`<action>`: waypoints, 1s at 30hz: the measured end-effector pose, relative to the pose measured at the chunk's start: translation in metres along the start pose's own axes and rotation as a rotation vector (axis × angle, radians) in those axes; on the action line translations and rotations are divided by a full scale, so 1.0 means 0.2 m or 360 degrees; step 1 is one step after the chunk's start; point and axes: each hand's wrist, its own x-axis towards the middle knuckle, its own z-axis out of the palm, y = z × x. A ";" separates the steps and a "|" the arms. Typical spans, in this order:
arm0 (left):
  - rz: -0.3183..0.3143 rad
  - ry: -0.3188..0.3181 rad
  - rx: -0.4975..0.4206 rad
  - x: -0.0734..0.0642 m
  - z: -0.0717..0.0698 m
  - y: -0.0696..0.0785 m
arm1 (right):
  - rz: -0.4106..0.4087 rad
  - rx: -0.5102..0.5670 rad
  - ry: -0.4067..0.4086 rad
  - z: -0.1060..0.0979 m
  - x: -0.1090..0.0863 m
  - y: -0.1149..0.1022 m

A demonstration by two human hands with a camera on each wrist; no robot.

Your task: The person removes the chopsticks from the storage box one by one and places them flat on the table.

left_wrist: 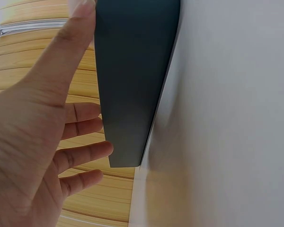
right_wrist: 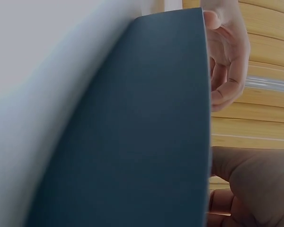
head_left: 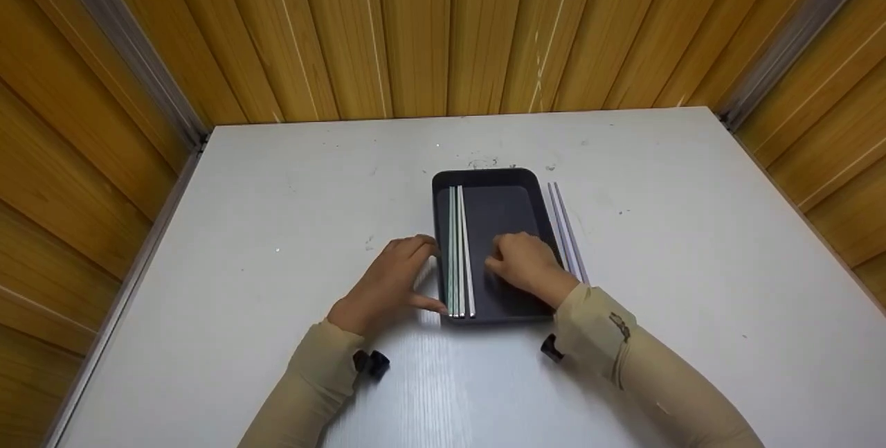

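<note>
A dark rectangular tray (head_left: pixel 509 309) lies on the white table, its outer wall close up in both wrist views. Several chopsticks (head_left: pixel 457 247), green and silvery white, lie lengthwise inside along its left side. My left hand (head_left: pixel 393 282) is at the tray's left edge with fingers spread; its thumb reaches the chopsticks' near ends, and its fingertips lie along the outer wall (left_wrist: pixel 132 94). Over the tray's right half is my right hand (head_left: pixel 522 261), fingers curled under and tips hidden, with no object showing in it. Two lavender chopsticks (head_left: pixel 567 233) lie outside, beside the tray's right wall.
The white table (head_left: pixel 291 192) extends around the tray, with small dark marks beyond its far rim. Wood-look panels (head_left: pixel 415 32) stand behind the table and on both sides. Each wrist carries a small black camera (head_left: pixel 374 365).
</note>
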 end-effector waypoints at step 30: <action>-0.0008 -0.0016 -0.0015 0.00 0.00 0.00 | -0.0039 0.0073 0.0007 0.12 0.03 -0.13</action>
